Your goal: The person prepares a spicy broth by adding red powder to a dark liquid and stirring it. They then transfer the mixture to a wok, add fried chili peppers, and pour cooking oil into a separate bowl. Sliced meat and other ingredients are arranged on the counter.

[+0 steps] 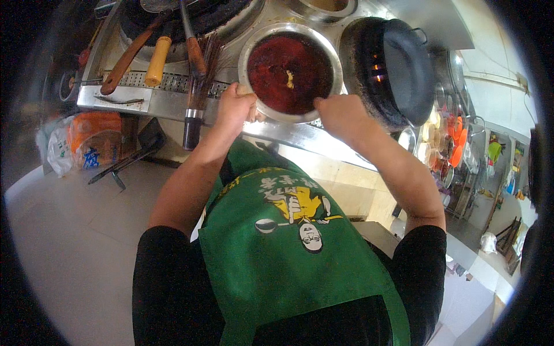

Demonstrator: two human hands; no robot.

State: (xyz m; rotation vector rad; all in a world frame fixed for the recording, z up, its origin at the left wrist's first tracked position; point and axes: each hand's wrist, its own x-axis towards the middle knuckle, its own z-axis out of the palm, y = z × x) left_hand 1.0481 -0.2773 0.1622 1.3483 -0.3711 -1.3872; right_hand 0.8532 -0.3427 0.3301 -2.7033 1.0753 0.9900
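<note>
A round metal basin (pixel 252 104) full of dark red liquid, with a pale yellow patch near its middle, is at the front of the steel cooking range. My left hand (pixel 237 106) grips its near left rim, fingers closed. On the near right rim, my right hand (pixel 344 114) is closed with the thumb side against the edge. Left of the basin, a bamboo brush (pixel 200 93) and a metal-shafted utensil with a wooden handle (pixel 196 56) lie close to my left hand. A black wok (pixel 409 71) stands tilted right of the basin.
A brown wooden handle (pixel 130 60) and a pale wooden handle (pixel 158 60) project over the range's front ledge (pixel 169 101). Another metal pot (pixel 322 13) sits behind the basin. Below left are an orange bag (pixel 97 134) and a black long-handled dustpan (pixel 151 138). Bowls with food (pixel 437 138) stand at right.
</note>
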